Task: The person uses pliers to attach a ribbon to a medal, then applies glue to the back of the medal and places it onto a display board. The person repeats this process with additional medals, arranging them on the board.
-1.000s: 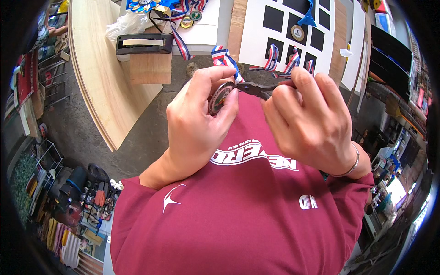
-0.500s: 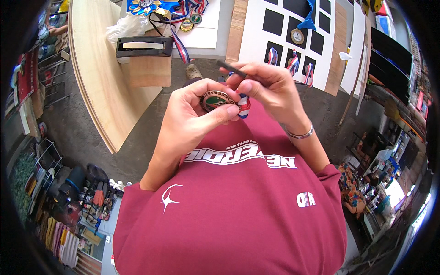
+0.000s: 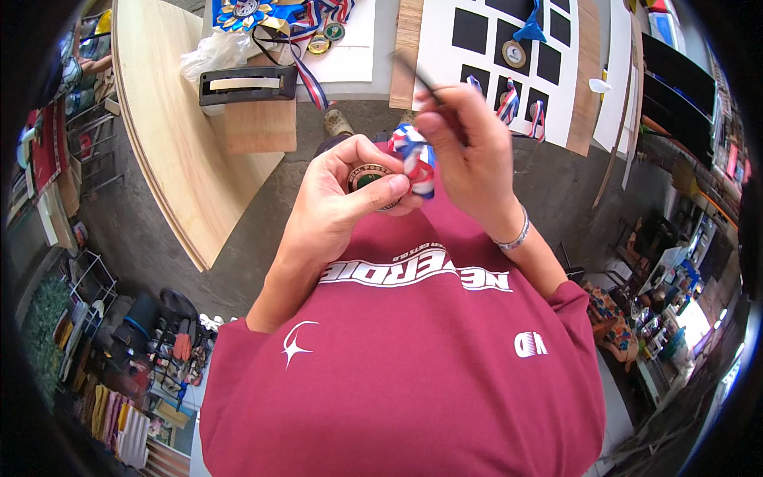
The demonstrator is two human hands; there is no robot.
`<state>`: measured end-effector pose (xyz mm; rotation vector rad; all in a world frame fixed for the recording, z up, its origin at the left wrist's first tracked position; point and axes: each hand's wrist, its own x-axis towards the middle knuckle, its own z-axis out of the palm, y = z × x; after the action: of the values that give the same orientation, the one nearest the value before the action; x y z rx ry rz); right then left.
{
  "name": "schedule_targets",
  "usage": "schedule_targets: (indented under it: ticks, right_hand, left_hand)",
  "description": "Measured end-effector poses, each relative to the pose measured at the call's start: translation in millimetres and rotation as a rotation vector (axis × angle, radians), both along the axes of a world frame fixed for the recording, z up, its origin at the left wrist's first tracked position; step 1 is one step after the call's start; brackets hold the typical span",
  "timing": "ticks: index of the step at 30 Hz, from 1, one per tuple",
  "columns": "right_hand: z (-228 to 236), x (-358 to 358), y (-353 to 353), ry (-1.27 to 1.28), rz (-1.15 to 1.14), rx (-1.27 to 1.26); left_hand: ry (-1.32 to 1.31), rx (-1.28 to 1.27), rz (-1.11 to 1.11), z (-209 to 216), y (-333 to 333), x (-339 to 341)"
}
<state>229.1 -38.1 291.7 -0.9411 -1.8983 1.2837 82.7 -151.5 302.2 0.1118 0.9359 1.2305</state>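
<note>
In my left hand [image 3: 330,187] I grip a round medal [image 3: 366,176] with a dark green face and a bronze-coloured rim, my thumb lying across its front. A red, white and blue ribbon [image 3: 417,163] is bunched beside the fingertips. My right hand [image 3: 475,151], slightly smeared by motion, is closed on a slim dark stick-like tool [image 3: 415,73] that points up and left. The tool's exact kind is too blurred to tell. A gap lies between the right hand and the ribbon.
Ahead on the right, a white board [image 3: 445,60] with black squares carries several ribboned medals. Ahead on the left are a black tape dispenser [image 3: 246,86], a blue and gold rosette [image 3: 246,9], more medals [image 3: 319,44] and crumpled clear plastic [image 3: 211,60]. A plywood sheet [image 3: 159,119] stretches along the left.
My right hand has moved right, away from the medal, and the dark tool now tilts more steeply. More of the bunched ribbon shows. My left hand still holds the medal, its thumb covering more of it.
</note>
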Motion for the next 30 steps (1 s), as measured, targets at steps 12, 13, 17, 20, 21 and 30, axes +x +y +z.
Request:
schedule_targets:
  ticks: [12,13,17,20,21,30]
  right_hand:
    - [7,4,-26,0.086,0.090,0.065]
    - [7,5,-26,0.072,0.106,0.073]
    - [16,8,-29,-0.083,0.102,0.131]
    - [21,8,-34,-0.097,0.142,-0.023]
    - [23,11,-35,-0.124,0.162,-0.072]
    - [42,24,-35,-0.131,0.284,-0.490]
  left_hand:
    - [0.246,0.169,0.250,-6,-4,4]
    - [0.233,0.155,0.259,-5,-5,5]
    - [0.272,0.156,0.313,0,-5,13]
    - [0.355,0.176,0.320,4,-6,16]
    - [0.379,0.178,0.316,5,-7,16]
    - [0.569,0.190,0.223,3,-21,23]
